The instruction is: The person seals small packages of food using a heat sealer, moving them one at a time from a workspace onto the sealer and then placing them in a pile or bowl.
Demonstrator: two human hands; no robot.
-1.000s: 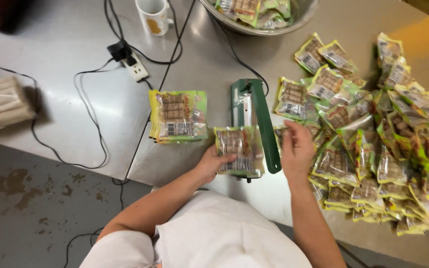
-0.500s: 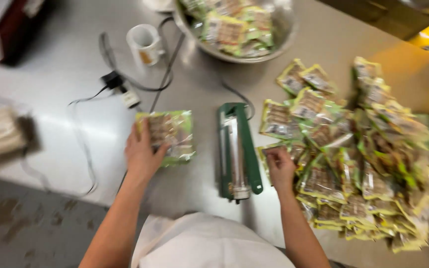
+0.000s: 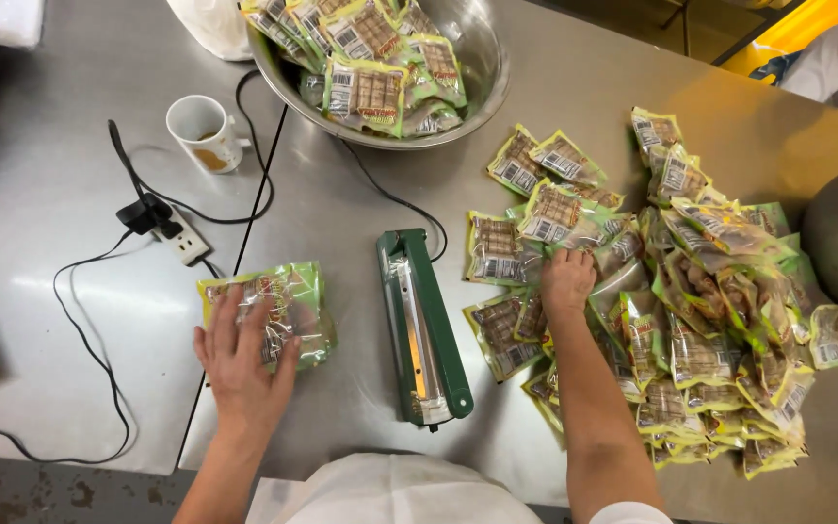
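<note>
Your left hand (image 3: 241, 361) lies flat, fingers spread, on the small stack of packets (image 3: 278, 309) left of the green sealer (image 3: 424, 330) — press unevenly and it could slide apart. Your right hand (image 3: 567, 281) curls down into the loose pile (image 3: 691, 291) — whether it grips a packet, I cannot tell

The desk (image 3: 70, 320) is brushed metal with a dull sheen. The packets (image 3: 710, 291) and the stacked pouches (image 3: 293, 301) are glossy, crinkled plastic film that catches glare. The bowl (image 3: 482, 82) is polished metal. The sealer (image 3: 424, 330) has smooth green painted casing with a shiny metal strip. The mug (image 3: 204, 131) looks like glazed ceramic.
</note>
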